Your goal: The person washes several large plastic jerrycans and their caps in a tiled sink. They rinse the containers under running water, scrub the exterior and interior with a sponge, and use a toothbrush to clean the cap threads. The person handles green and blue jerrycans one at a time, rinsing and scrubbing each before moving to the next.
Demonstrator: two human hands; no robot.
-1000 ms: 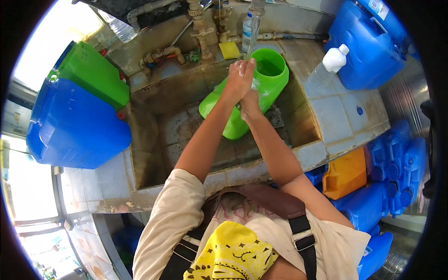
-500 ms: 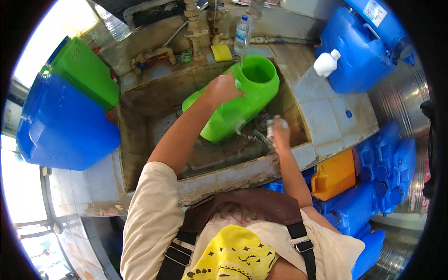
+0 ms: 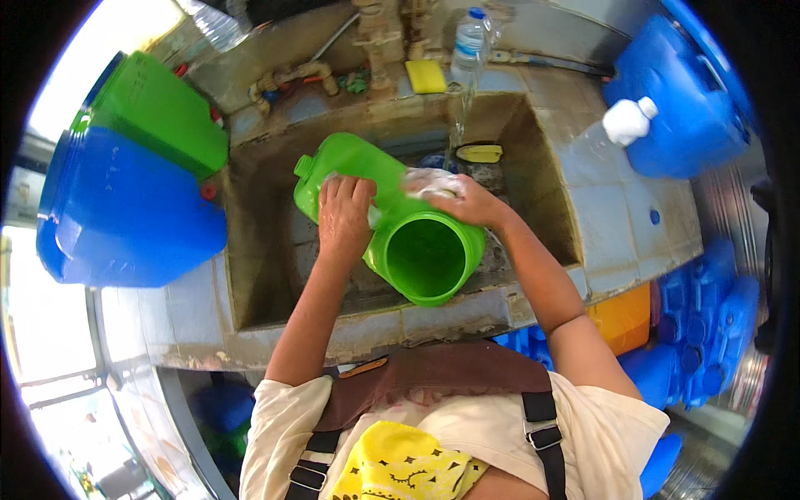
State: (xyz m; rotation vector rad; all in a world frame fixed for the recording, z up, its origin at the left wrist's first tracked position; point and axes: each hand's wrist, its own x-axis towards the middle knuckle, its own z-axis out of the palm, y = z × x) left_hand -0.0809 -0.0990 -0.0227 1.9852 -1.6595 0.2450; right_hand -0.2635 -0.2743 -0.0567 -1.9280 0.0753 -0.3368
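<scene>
A bright green plastic jug [image 3: 350,154] lies tilted in the sink [image 3: 271,283], its wide round mouth facing me at the near side. At its far left end a small spout sticks out. My left hand [image 3: 343,212] is closed on the jug's upper side, apparently at the handle, with whitish foam or cloth beside the fingers. My right hand [image 3: 468,202] presses a wet whitish cloth-like wad [image 3: 429,181] against the jug's right side. Behind it, a thin water stream [image 3: 460,121] falls into the sink near a small yellow piece [image 3: 479,153].
A yellow sponge [image 3: 426,77] and a clear bottle with a blue cap [image 3: 469,46] stand on the back ledge. Blue [image 3: 133,217] and green [image 3: 158,112] containers crowd the left. A blue jerrycan [image 3: 679,108] and a white-topped clear bottle [image 3: 627,123] are at right.
The jug has turned, bringing its wide mouth from the far side to near me. My right hand with the whitish wad has risen from the sink bottom onto the jug; my left hand has shifted its hold.
</scene>
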